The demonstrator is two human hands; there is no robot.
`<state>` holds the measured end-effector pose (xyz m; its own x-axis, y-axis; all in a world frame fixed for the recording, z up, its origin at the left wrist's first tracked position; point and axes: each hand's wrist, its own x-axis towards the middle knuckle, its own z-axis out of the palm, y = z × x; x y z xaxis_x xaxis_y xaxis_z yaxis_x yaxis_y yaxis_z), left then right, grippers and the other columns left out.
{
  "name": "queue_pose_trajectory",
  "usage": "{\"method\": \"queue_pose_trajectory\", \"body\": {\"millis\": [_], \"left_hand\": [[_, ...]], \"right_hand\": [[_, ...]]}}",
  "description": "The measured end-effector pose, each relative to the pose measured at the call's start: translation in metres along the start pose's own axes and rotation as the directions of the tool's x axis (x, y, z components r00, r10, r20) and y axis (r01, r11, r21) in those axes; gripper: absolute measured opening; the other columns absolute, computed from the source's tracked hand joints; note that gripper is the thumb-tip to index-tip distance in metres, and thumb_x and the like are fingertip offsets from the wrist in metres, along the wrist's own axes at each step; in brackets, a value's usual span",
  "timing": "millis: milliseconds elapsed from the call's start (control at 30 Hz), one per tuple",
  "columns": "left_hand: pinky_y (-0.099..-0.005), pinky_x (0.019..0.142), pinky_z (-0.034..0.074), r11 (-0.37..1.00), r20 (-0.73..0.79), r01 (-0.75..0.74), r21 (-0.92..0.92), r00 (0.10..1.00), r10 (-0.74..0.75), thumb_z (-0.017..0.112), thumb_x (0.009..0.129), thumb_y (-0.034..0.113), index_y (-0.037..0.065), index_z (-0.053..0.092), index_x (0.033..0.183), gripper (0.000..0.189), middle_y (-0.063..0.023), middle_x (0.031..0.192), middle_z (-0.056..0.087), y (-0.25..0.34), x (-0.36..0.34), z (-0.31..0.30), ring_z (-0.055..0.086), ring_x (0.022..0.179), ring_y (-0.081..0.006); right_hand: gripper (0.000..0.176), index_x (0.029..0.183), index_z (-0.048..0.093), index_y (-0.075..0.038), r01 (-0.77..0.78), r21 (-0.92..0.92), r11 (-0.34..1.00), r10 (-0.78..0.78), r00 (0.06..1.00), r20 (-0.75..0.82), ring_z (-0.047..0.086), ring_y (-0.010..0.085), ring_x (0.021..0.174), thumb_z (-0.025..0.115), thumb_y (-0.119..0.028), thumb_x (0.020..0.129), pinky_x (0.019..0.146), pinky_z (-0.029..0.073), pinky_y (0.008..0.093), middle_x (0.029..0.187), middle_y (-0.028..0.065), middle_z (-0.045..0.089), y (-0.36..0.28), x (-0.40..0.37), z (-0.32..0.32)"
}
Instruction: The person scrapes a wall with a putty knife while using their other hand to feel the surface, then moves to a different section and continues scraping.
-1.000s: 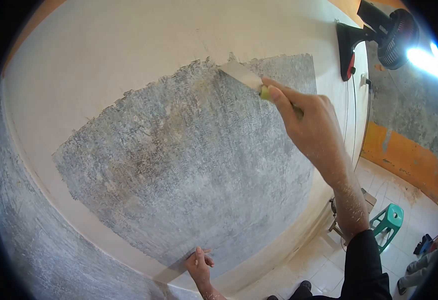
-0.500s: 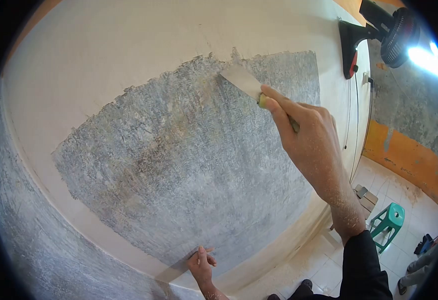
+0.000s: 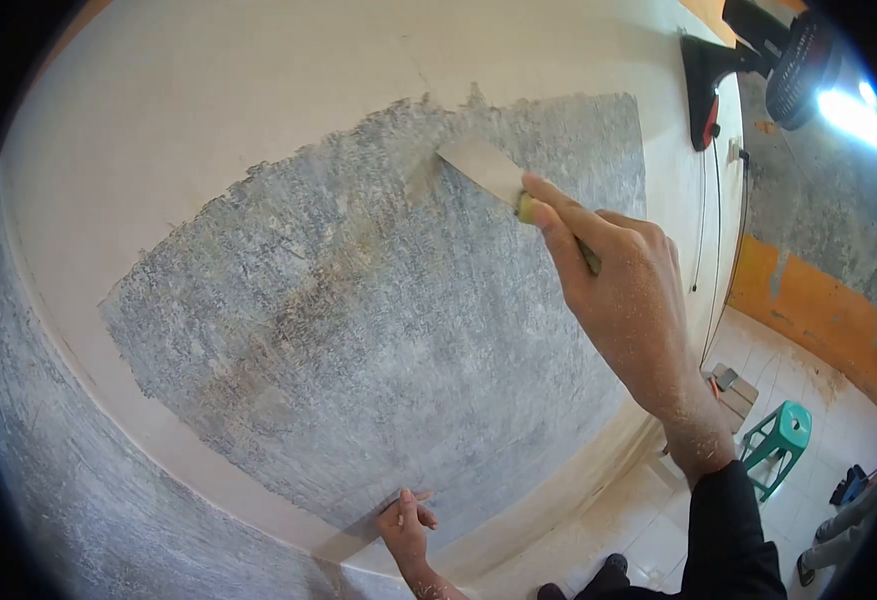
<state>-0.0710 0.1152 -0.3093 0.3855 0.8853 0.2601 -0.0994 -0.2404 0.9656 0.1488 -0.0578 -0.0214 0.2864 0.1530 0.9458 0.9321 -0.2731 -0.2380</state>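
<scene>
My right hand (image 3: 631, 290) is closed round the yellow-green handle of a putty knife (image 3: 483, 170). The knife's broad metal blade lies against the upper part of a rough grey patch (image 3: 409, 360) on the wall, a little below the patch's ragged top edge. Low on the same patch is my left hand (image 3: 406, 530), its fingers curled together close to the surface. Whatever those fingers pinch, if anything, is too small to make out. Pale dust specks cover my right wrist and forearm.
Cream-coloured wall (image 3: 219, 90) surrounds the patch. A lit lamp-like device (image 3: 809, 75) sits at upper right, with cords hanging below. A green stool (image 3: 791, 425) stands on the dusty tiled floor. Another person's legs (image 3: 844, 530) show at the right edge.
The putty knife and my right hand have shifted slightly downward relative to the patch's top edge. My left hand stays at nearly the same spot.
</scene>
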Motion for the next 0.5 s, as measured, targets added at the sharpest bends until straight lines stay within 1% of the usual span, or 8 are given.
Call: {"method": "queue_pose_trajectory", "body": {"millis": [33, 67, 167, 267, 333, 367, 467, 500], "left_hand": [[-0.0258, 0.044, 0.043, 1.0, -0.013, 0.019, -0.013, 1.0, -0.019, 0.053, 0.1, 0.039, -0.009, 0.071, 0.084, 0.053, -0.0049, 0.049, 0.055, 0.0, 0.001, 0.004, 0.051, 0.043, -0.0115], [-0.0259, 0.044, 0.043, 1.0, -0.004, 0.015, -0.011, 1.0, -0.015, 0.053, 0.1, 0.038, -0.009, 0.071, 0.085, 0.053, -0.0049, 0.049, 0.055, -0.001, 0.001, 0.001, 0.051, 0.043, -0.0114], [-0.0259, 0.044, 0.043, 0.999, 0.003, 0.036, -0.008, 0.999, -0.036, 0.053, 0.1, 0.038, -0.008, 0.071, 0.086, 0.052, -0.0048, 0.049, 0.055, 0.0, 0.001, 0.0, 0.05, 0.043, -0.0112], [-0.0258, 0.044, 0.043, 0.999, -0.005, 0.043, -0.022, 0.999, -0.044, 0.054, 0.1, 0.038, -0.009, 0.071, 0.086, 0.052, -0.005, 0.05, 0.055, 0.0, 0.005, 0.005, 0.05, 0.043, -0.011], [-0.0257, 0.044, 0.042, 0.999, 0.02, 0.026, -0.023, 0.999, -0.025, 0.054, 0.1, 0.037, -0.009, 0.071, 0.085, 0.052, -0.0051, 0.049, 0.055, 0.002, 0.003, 0.0, 0.05, 0.043, -0.011], [-0.0257, 0.044, 0.042, 0.999, 0.003, 0.018, -0.032, 1.0, -0.018, 0.055, 0.1, 0.037, -0.009, 0.071, 0.085, 0.052, -0.0051, 0.049, 0.055, 0.001, 0.004, 0.003, 0.05, 0.042, -0.011], [-0.0255, 0.043, 0.041, 0.999, -0.009, 0.033, -0.009, 0.999, -0.033, 0.055, 0.1, 0.038, -0.01, 0.071, 0.084, 0.052, -0.0053, 0.049, 0.054, 0.0, 0.001, -0.003, 0.049, 0.042, -0.0111], [-0.0255, 0.043, 0.041, 0.999, -0.017, 0.037, -0.012, 0.999, -0.037, 0.055, 0.099, 0.038, -0.01, 0.071, 0.084, 0.052, -0.0053, 0.049, 0.054, 0.002, 0.002, 0.001, 0.049, 0.041, -0.0112]], "right_hand": [[0.026, 0.114, 0.072, -0.009, -0.03, 0.021, 0.999, 0.03, 1.0, 0.003, 0.038, 0.0086, 0.035, 0.057, -0.026, 0.1, 0.036, 0.028, 0.0277, 0.046, 0.0029, 0.05, -0.001, 0.007, 0.0], [0.026, 0.114, 0.072, -0.009, -0.076, 0.045, 0.996, 0.076, 0.997, 0.02, 0.038, 0.0088, 0.035, 0.057, -0.026, 0.1, 0.036, 0.028, 0.028, 0.046, 0.0029, 0.051, -0.003, 0.008, 0.001], [0.031, 0.118, 0.07, -0.01, -0.022, -0.015, 1.0, 0.022, 1.0, -0.006, 0.035, 0.004, 0.041, 0.057, -0.032, 0.1, 0.041, 0.027, 0.0266, 0.051, -0.0011, 0.054, -0.011, 0.006, -0.003], [0.027, 0.113, 0.072, -0.008, -0.038, 0.01, 0.999, 0.038, 0.999, 0.03, 0.04, 0.0084, 0.036, 0.056, -0.025, 0.1, 0.037, 0.029, 0.0274, 0.048, 0.0028, 0.053, 0.001, -0.007, 0.008], [0.027, 0.114, 0.071, -0.007, -0.103, 0.035, 0.994, 0.101, 0.994, 0.036, 0.04, 0.0075, 0.036, 0.056, -0.025, 0.1, 0.037, 0.029, 0.0266, 0.049, 0.0019, 0.054, -0.012, 0.005, 0.0], [0.027, 0.114, 0.071, -0.007, -0.131, 0.045, 0.99, 0.129, 0.991, 0.037, 0.04, 0.0071, 0.036, 0.056, -0.025, 0.1, 0.037, 0.029, 0.0261, 0.049, 0.0014, 0.054, -0.016, 0.011, -0.003], [0.028, 0.114, 0.072, -0.008, -0.02, 0.018, 1.0, 0.021, 0.999, -0.046, 0.039, 0.006, 0.036, 0.056, -0.026, 0.1, 0.037, 0.029, 0.0259, 0.049, 0.0001, 0.054, 0.0, -0.012, 0.012], [0.028, 0.114, 0.072, -0.008, -0.067, 0.013, 0.998, 0.068, 0.997, -0.043, 0.04, 0.0059, 0.037, 0.056, -0.027, 0.1, 0.038, 0.029, 0.0261, 0.049, 0.0002, 0.054, -0.004, -0.006, 0.012]]}}
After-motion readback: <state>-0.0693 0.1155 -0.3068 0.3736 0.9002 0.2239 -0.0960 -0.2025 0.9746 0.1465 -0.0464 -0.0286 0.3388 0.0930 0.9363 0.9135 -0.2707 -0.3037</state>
